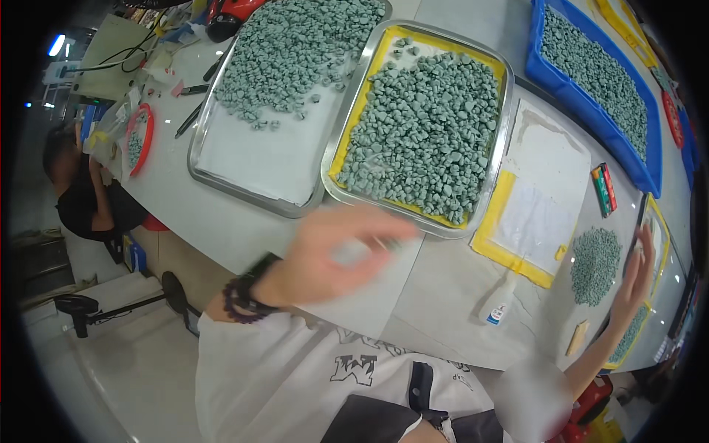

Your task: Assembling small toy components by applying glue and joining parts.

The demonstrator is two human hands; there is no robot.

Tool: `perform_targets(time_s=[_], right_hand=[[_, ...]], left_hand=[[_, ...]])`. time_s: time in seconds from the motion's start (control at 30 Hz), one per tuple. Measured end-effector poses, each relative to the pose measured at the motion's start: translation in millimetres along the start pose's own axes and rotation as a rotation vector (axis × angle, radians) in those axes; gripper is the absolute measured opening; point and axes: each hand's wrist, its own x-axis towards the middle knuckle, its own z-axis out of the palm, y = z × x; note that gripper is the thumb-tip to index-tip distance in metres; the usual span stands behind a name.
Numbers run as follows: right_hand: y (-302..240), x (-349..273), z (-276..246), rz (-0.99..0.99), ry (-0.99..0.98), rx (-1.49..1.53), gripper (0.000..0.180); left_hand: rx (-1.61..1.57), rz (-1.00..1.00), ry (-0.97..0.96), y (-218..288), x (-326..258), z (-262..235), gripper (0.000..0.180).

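My left hand (343, 255), with a dark bead bracelet (247, 299) at the wrist, hovers over the near edge of a steel tray. Its thumb and fingers curl into a ring, blurred; a small greenish bit seems to show at the fingertips. That yellow-edged tray (508, 111) is full of green stones (425, 129). On the far right, my right hand (639, 273) has its fingers stretched out beside a pile of smaller green stones (597, 266). Between the hands lie a white board with yellow taped edges (539, 214) and a white glue bottle (498, 301).
A second steel tray (258, 162) holds more stones on the left. At the far right stand a blue bin (653, 140) of stones and green and red tubes (603, 190). A small wooden block (577, 337) lies near. Another person (96, 184) sits beyond a red basket (150, 140).
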Motion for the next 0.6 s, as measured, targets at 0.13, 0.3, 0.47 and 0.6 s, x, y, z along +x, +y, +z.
perform_targets(time_s=[0.13,0.3,0.47,0.6], right_hand=[[-67.2,-70.9,11.1,0.005,-0.355,0.125,0.064],[-123.4,-76.7,53.8,-0.203,-0.641,-0.267,0.080],[-105.3,-97.3,74.3,-0.265,-0.625,-0.177,0.072],[-107.0,-107.5,75.0,-0.202,-0.539,0.037,0.069]], left_hand=[[0.573,-0.173,0.533,-50.4,0.4,-76.8,0.033],[0.736,0.107,0.192,-6.0,29.9,-1.2,0.035],[0.740,0.127,-0.055,-27.9,65.7,25.0,0.039],[0.764,0.285,0.025,-27.6,96.1,20.0,0.042]])
